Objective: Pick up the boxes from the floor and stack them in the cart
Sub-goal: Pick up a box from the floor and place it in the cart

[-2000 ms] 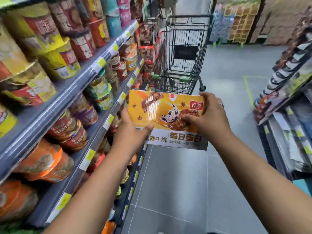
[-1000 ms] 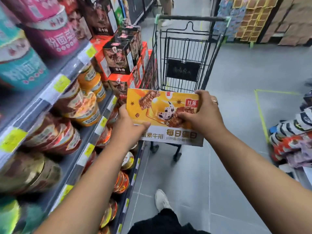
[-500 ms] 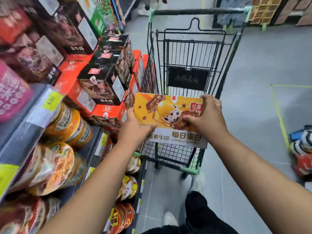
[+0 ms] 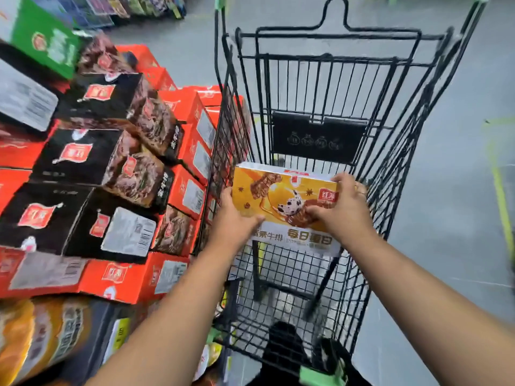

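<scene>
The yellow box is hanging flat, picture side up, inside the wire basket of the black cart, with the mesh bottom showing below its near edge. The left hand is gripping its left edge, thumb lying on top, while the right hand, wearing a ring, is clasping the right end, so both hands are clamped on it. Red and black cartons are sitting stacked just beside the cart's left wall, and grey floor is stretching away on the right.
</scene>
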The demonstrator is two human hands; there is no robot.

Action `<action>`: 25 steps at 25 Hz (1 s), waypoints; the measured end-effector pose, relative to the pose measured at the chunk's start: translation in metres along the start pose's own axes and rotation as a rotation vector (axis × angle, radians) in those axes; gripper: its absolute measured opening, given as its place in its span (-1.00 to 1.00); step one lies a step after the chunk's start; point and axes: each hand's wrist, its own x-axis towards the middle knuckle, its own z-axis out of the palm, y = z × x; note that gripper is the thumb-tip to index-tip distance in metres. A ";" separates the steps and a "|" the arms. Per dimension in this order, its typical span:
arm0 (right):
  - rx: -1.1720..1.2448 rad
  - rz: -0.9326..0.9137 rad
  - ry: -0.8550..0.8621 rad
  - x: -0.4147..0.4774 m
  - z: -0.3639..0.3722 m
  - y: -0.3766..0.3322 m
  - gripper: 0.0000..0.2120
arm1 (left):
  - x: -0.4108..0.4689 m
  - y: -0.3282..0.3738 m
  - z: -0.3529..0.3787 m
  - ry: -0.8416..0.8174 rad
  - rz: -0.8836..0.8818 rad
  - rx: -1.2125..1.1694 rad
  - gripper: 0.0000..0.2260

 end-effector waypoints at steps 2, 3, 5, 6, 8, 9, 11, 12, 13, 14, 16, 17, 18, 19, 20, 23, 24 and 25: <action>-0.001 0.056 -0.016 0.032 0.022 0.009 -0.38 | 0.035 -0.012 0.015 -0.016 -0.032 0.000 -0.15; -0.006 0.079 -0.021 0.046 0.033 0.013 -0.39 | 0.047 -0.018 0.020 -0.022 -0.052 -0.005 -0.15; -0.030 0.103 -0.010 0.071 0.051 0.024 -0.38 | 0.074 -0.032 0.034 -0.050 -0.076 -0.009 -0.16; -0.036 0.109 -0.009 0.084 0.060 0.031 -0.38 | 0.089 -0.041 0.042 -0.055 -0.087 -0.017 -0.16; -0.057 0.104 -0.003 0.109 0.080 0.046 -0.38 | 0.117 -0.058 0.057 -0.053 -0.090 -0.033 -0.15; -0.062 0.107 0.004 0.121 0.091 0.054 -0.37 | 0.130 -0.066 0.065 -0.057 -0.102 -0.028 -0.15; -0.056 0.090 0.030 0.141 0.113 0.068 -0.37 | 0.152 -0.081 0.080 -0.065 -0.119 -0.016 -0.16; -0.049 0.073 0.046 0.149 0.124 0.073 -0.37 | 0.162 -0.088 0.086 -0.062 -0.107 -0.017 -0.18; -0.041 0.059 0.060 0.155 0.134 0.077 -0.37 | 0.171 -0.096 0.091 -0.047 -0.099 -0.025 -0.20; -0.033 0.041 0.078 0.162 0.144 0.082 -0.37 | 0.181 -0.104 0.095 -0.032 -0.093 -0.031 -0.22; -0.001 0.016 0.117 0.173 0.159 0.097 -0.38 | 0.201 -0.115 0.107 -0.007 -0.066 -0.037 -0.25; 0.034 0.001 0.143 0.178 0.165 0.105 -0.41 | 0.210 -0.118 0.113 0.010 -0.049 -0.041 -0.24; 0.070 -0.017 0.176 0.182 0.171 0.113 -0.45 | 0.214 -0.122 0.118 0.020 -0.041 -0.042 -0.20; 0.084 -0.038 0.213 0.186 0.175 0.120 -0.50 | 0.220 -0.127 0.124 0.039 -0.032 -0.019 -0.16; 0.078 -0.063 0.250 0.188 0.178 0.125 -0.56 | 0.223 -0.130 0.130 0.047 -0.016 0.024 -0.12; 0.061 -0.112 0.299 0.192 0.185 0.131 -0.61 | 0.235 -0.137 0.142 0.037 -0.009 0.048 -0.10; 0.060 -0.121 0.299 0.194 0.186 0.130 -0.61 | 0.240 -0.137 0.142 0.052 -0.003 0.033 -0.07; 0.056 -0.126 0.289 0.195 0.186 0.129 -0.60 | 0.244 -0.136 0.140 0.065 0.003 0.016 -0.04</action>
